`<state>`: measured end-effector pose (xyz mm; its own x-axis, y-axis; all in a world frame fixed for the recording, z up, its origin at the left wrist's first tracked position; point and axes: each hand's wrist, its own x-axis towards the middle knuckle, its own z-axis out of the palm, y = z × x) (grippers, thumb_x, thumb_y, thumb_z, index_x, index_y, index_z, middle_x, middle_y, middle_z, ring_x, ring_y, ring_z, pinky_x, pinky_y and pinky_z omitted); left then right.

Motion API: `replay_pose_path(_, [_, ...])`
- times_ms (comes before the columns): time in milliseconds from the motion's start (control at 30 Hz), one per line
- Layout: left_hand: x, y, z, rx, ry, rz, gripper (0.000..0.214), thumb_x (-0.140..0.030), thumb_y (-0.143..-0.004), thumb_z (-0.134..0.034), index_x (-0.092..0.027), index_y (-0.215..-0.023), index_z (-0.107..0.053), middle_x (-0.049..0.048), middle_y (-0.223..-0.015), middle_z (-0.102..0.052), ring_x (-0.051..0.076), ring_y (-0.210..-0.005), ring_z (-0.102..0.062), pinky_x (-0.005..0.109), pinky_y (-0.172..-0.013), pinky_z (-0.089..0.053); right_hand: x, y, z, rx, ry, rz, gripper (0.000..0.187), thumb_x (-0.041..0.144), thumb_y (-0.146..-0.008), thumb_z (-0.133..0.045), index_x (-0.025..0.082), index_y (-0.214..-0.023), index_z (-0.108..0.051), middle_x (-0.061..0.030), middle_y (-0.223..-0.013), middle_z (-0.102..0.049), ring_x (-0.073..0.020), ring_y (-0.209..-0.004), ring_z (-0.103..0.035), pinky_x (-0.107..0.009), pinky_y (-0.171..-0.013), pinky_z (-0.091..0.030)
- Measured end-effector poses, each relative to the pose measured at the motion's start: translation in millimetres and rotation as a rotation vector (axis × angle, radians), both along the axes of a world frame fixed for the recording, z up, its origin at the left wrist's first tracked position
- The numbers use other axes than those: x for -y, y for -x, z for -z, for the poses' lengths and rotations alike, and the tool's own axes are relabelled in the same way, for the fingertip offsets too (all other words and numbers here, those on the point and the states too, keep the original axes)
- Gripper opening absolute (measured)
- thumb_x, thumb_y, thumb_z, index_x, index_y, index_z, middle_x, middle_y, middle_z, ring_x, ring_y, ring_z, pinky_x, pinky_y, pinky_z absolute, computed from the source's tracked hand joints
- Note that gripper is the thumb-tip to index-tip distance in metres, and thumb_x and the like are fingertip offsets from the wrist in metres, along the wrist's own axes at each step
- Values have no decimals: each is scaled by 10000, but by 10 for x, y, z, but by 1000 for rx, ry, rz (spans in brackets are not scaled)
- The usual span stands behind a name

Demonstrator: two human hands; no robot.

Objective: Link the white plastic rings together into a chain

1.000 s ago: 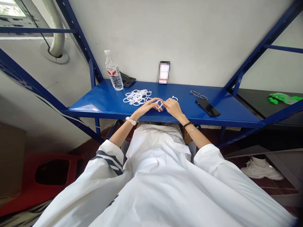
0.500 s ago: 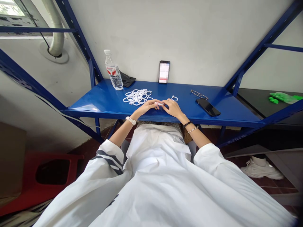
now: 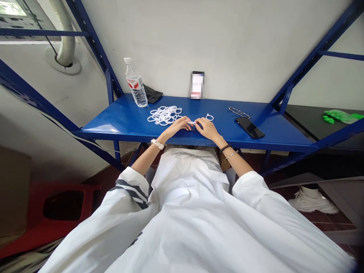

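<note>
Between my two hands is a white plastic curtain ring, mostly hidden by the fingers. My left hand pinches one side of it, with the other fingers curled below. At its other side, the fingertips of my right hand close on the ring. Just left of my left hand, a loose pile of white curtain rings lies on the blue table. One single curtain ring rests flat just beyond my right hand.
A water bottle and a black pouch stand at the back left. One phone leans on the wall. Glasses and a dark phone lie to the right. Blue frame posts rise at both sides.
My fingers have shifted slightly on the ring between them, and less of it shows. The pile and the single ring stay in place.
</note>
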<state>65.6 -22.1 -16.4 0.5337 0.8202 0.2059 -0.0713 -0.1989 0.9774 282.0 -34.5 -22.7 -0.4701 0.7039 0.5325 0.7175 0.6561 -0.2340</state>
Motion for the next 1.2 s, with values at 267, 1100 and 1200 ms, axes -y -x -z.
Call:
replay_pose_path(267, [-7, 7, 37, -42, -126, -2, 551, -477, -762, -795, -200, -1151, -520, 19, -950, -677, 142, -829, -649, 298, -813, -527, 19, 12, -19, -12, 15, 8, 347, 418, -1042, -374, 199, -1084, -639, -110, -978, -685, -259, -876, -626, -361, -774, -478])
replay_pose_path(1100, [23, -14, -7, -139, -161, -58, 466, -560, -833, -713, -137, -998, -610, 46, -795, -709, 143, -714, -659, 311, -770, -539, 50, 12, -52, 2, -27, 22, 443, 480, -1062, -326, 217, -1226, -642, -91, -933, -702, -237, -841, -641, -324, -729, -460])
replay_pose_path(1200, [29, -16, -14, -140, -161, -42, 455, -574, -839, -695, -151, -963, -582, 27, -768, -684, 136, -700, -638, 307, -760, -528, 43, 12, -42, 19, -36, 15, 450, 482, -1062, -329, 225, -1261, -641, -91, -941, -704, -242, -868, -643, -321, -731, -462])
